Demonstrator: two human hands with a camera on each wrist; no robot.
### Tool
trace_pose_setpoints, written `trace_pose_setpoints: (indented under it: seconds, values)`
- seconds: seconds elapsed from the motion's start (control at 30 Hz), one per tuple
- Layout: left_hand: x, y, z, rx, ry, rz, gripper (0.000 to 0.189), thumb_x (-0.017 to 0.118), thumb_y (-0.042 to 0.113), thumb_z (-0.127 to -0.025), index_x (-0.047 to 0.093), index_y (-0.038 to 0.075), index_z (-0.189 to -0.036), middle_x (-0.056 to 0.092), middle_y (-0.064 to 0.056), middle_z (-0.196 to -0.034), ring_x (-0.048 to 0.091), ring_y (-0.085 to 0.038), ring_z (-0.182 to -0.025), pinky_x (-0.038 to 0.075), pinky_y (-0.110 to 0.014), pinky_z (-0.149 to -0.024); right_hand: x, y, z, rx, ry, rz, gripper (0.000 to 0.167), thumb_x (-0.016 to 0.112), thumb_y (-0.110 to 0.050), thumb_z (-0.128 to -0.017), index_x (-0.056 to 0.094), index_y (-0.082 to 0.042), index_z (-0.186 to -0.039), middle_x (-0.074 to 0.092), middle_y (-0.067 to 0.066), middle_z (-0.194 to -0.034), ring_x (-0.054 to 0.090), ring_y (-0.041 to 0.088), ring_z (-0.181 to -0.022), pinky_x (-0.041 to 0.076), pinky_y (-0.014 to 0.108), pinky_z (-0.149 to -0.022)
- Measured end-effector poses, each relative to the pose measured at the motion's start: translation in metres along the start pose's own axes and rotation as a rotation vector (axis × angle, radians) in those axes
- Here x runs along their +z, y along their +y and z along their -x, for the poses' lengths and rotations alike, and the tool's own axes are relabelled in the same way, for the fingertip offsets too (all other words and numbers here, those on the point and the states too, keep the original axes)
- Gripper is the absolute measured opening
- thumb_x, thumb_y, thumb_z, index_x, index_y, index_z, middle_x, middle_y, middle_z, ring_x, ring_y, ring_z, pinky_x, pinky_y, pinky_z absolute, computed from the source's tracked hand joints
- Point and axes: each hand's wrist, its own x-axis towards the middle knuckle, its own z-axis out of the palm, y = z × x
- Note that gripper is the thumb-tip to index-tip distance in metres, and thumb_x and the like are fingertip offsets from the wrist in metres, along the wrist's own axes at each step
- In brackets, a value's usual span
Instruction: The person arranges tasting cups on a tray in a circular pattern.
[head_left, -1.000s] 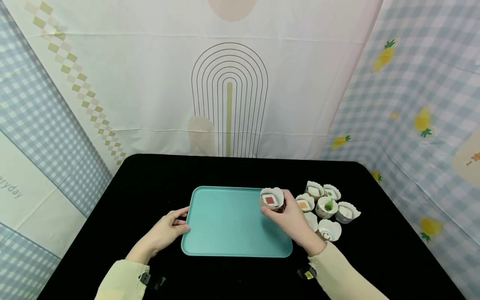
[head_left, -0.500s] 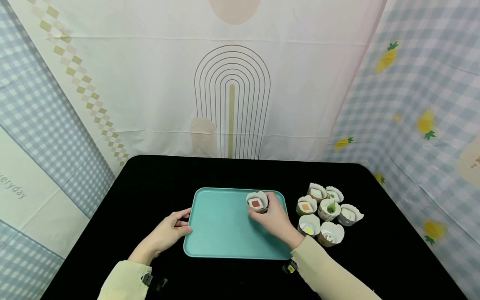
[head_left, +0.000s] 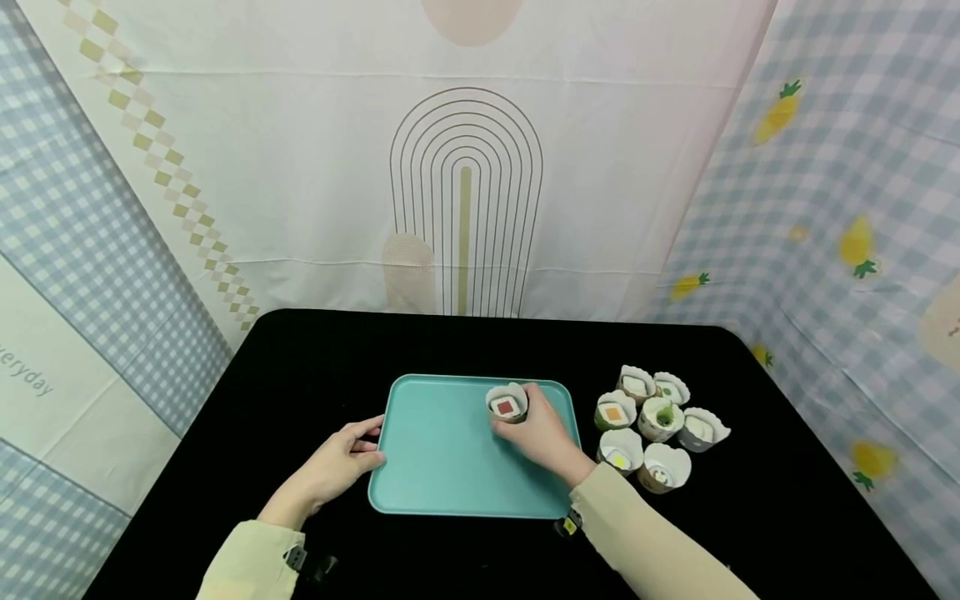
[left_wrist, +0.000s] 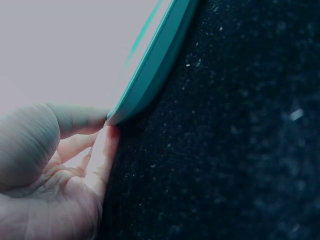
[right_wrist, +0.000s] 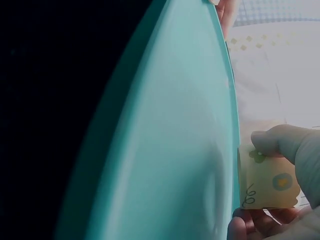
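In the head view, my right hand (head_left: 540,429) grips a scallop-rimmed paper baking cup (head_left: 507,403) above the right half of a turquoise tray (head_left: 450,475). Inside this cup sits a white piece with a red square on top. The right wrist view shows the cup's printed side (right_wrist: 270,187), thumb on one side and fingers on the other, its base close to the tray's surface. At the tray's left edge, my left hand (head_left: 337,462) holds the rim with thumb and fingertips; the left wrist view shows its fingertips (left_wrist: 111,134) right at the tray's edge.
Several more paper cups stand clustered right of the tray, including one with an orange square (head_left: 613,412), one with a yellow mark (head_left: 619,457) and one with something green (head_left: 662,419). The black table (head_left: 337,358) ends before a printed cloth backdrop (head_left: 322,183).
My right hand has carried the paper cup leftward from the tray's right edge to further over the tray, slowing lately. The left hand has stayed at the tray's left edge.
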Motion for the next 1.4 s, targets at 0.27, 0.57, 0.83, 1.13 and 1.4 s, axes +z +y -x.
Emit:
trace_pose_setpoints:
  seconds: [0.27, 0.57, 0.83, 1.13, 1.4]
  values:
    - [-0.002, -0.001, 0.000, -0.002, -0.004, -0.002, 0.060, 0.065, 0.013, -0.094, 0.041, 0.018, -0.148, 0.044, -0.004, -0.139, 0.050, -0.021, -0.112, 0.048, -0.040, -0.087, 0.002, 0.001, -0.002, 0.005, -0.023, -0.011, 0.050, 0.075, -0.017, -0.086, 0.048, -0.001, -0.125, 0.054, 0.011, -0.106, 0.055, 0.022, -0.089, 0.047, 0.039, -0.076]
    - [-0.003, 0.001, 0.001, 0.001, -0.005, -0.006, 0.060, 0.065, 0.014, -0.094, 0.040, 0.018, -0.149, 0.042, -0.005, -0.140, 0.050, -0.021, -0.112, 0.048, -0.041, -0.088, 0.004, 0.000, -0.001, 0.002, -0.047, -0.064, 0.051, 0.075, -0.020, -0.087, 0.048, -0.003, -0.126, 0.054, 0.009, -0.106, 0.054, 0.019, -0.086, 0.047, 0.037, -0.073]
    - [-0.003, 0.002, 0.001, 0.001, -0.003, -0.009, 0.060, 0.064, 0.012, -0.094, 0.040, 0.017, -0.149, 0.043, -0.005, -0.140, 0.050, -0.021, -0.113, 0.048, -0.041, -0.089, 0.008, -0.004, -0.005, 0.031, -0.010, -0.092, 0.051, 0.074, -0.018, -0.088, 0.043, -0.001, -0.125, 0.053, 0.011, -0.106, 0.052, 0.019, -0.085, 0.048, 0.036, -0.072]
    - [0.000, 0.000, 0.000, -0.005, 0.002, 0.003, 0.059, 0.064, 0.012, -0.094, 0.041, 0.017, -0.148, 0.044, -0.005, -0.138, 0.050, -0.021, -0.110, 0.049, -0.039, -0.087, 0.016, -0.007, -0.014, 0.091, 0.068, -0.132, 0.049, 0.072, -0.017, -0.089, 0.042, 0.000, -0.125, 0.052, 0.014, -0.110, 0.056, 0.023, -0.093, 0.050, 0.039, -0.077]
    - [0.000, -0.001, -0.001, -0.006, 0.002, 0.004, 0.060, 0.065, 0.012, -0.094, 0.041, 0.018, -0.148, 0.043, -0.004, -0.139, 0.050, -0.020, -0.111, 0.049, -0.040, -0.087, 0.020, -0.007, -0.019, 0.093, 0.112, -0.137, 0.046, 0.070, -0.018, -0.090, 0.043, 0.000, -0.123, 0.052, 0.015, -0.110, 0.055, 0.024, -0.093, 0.049, 0.041, -0.077]
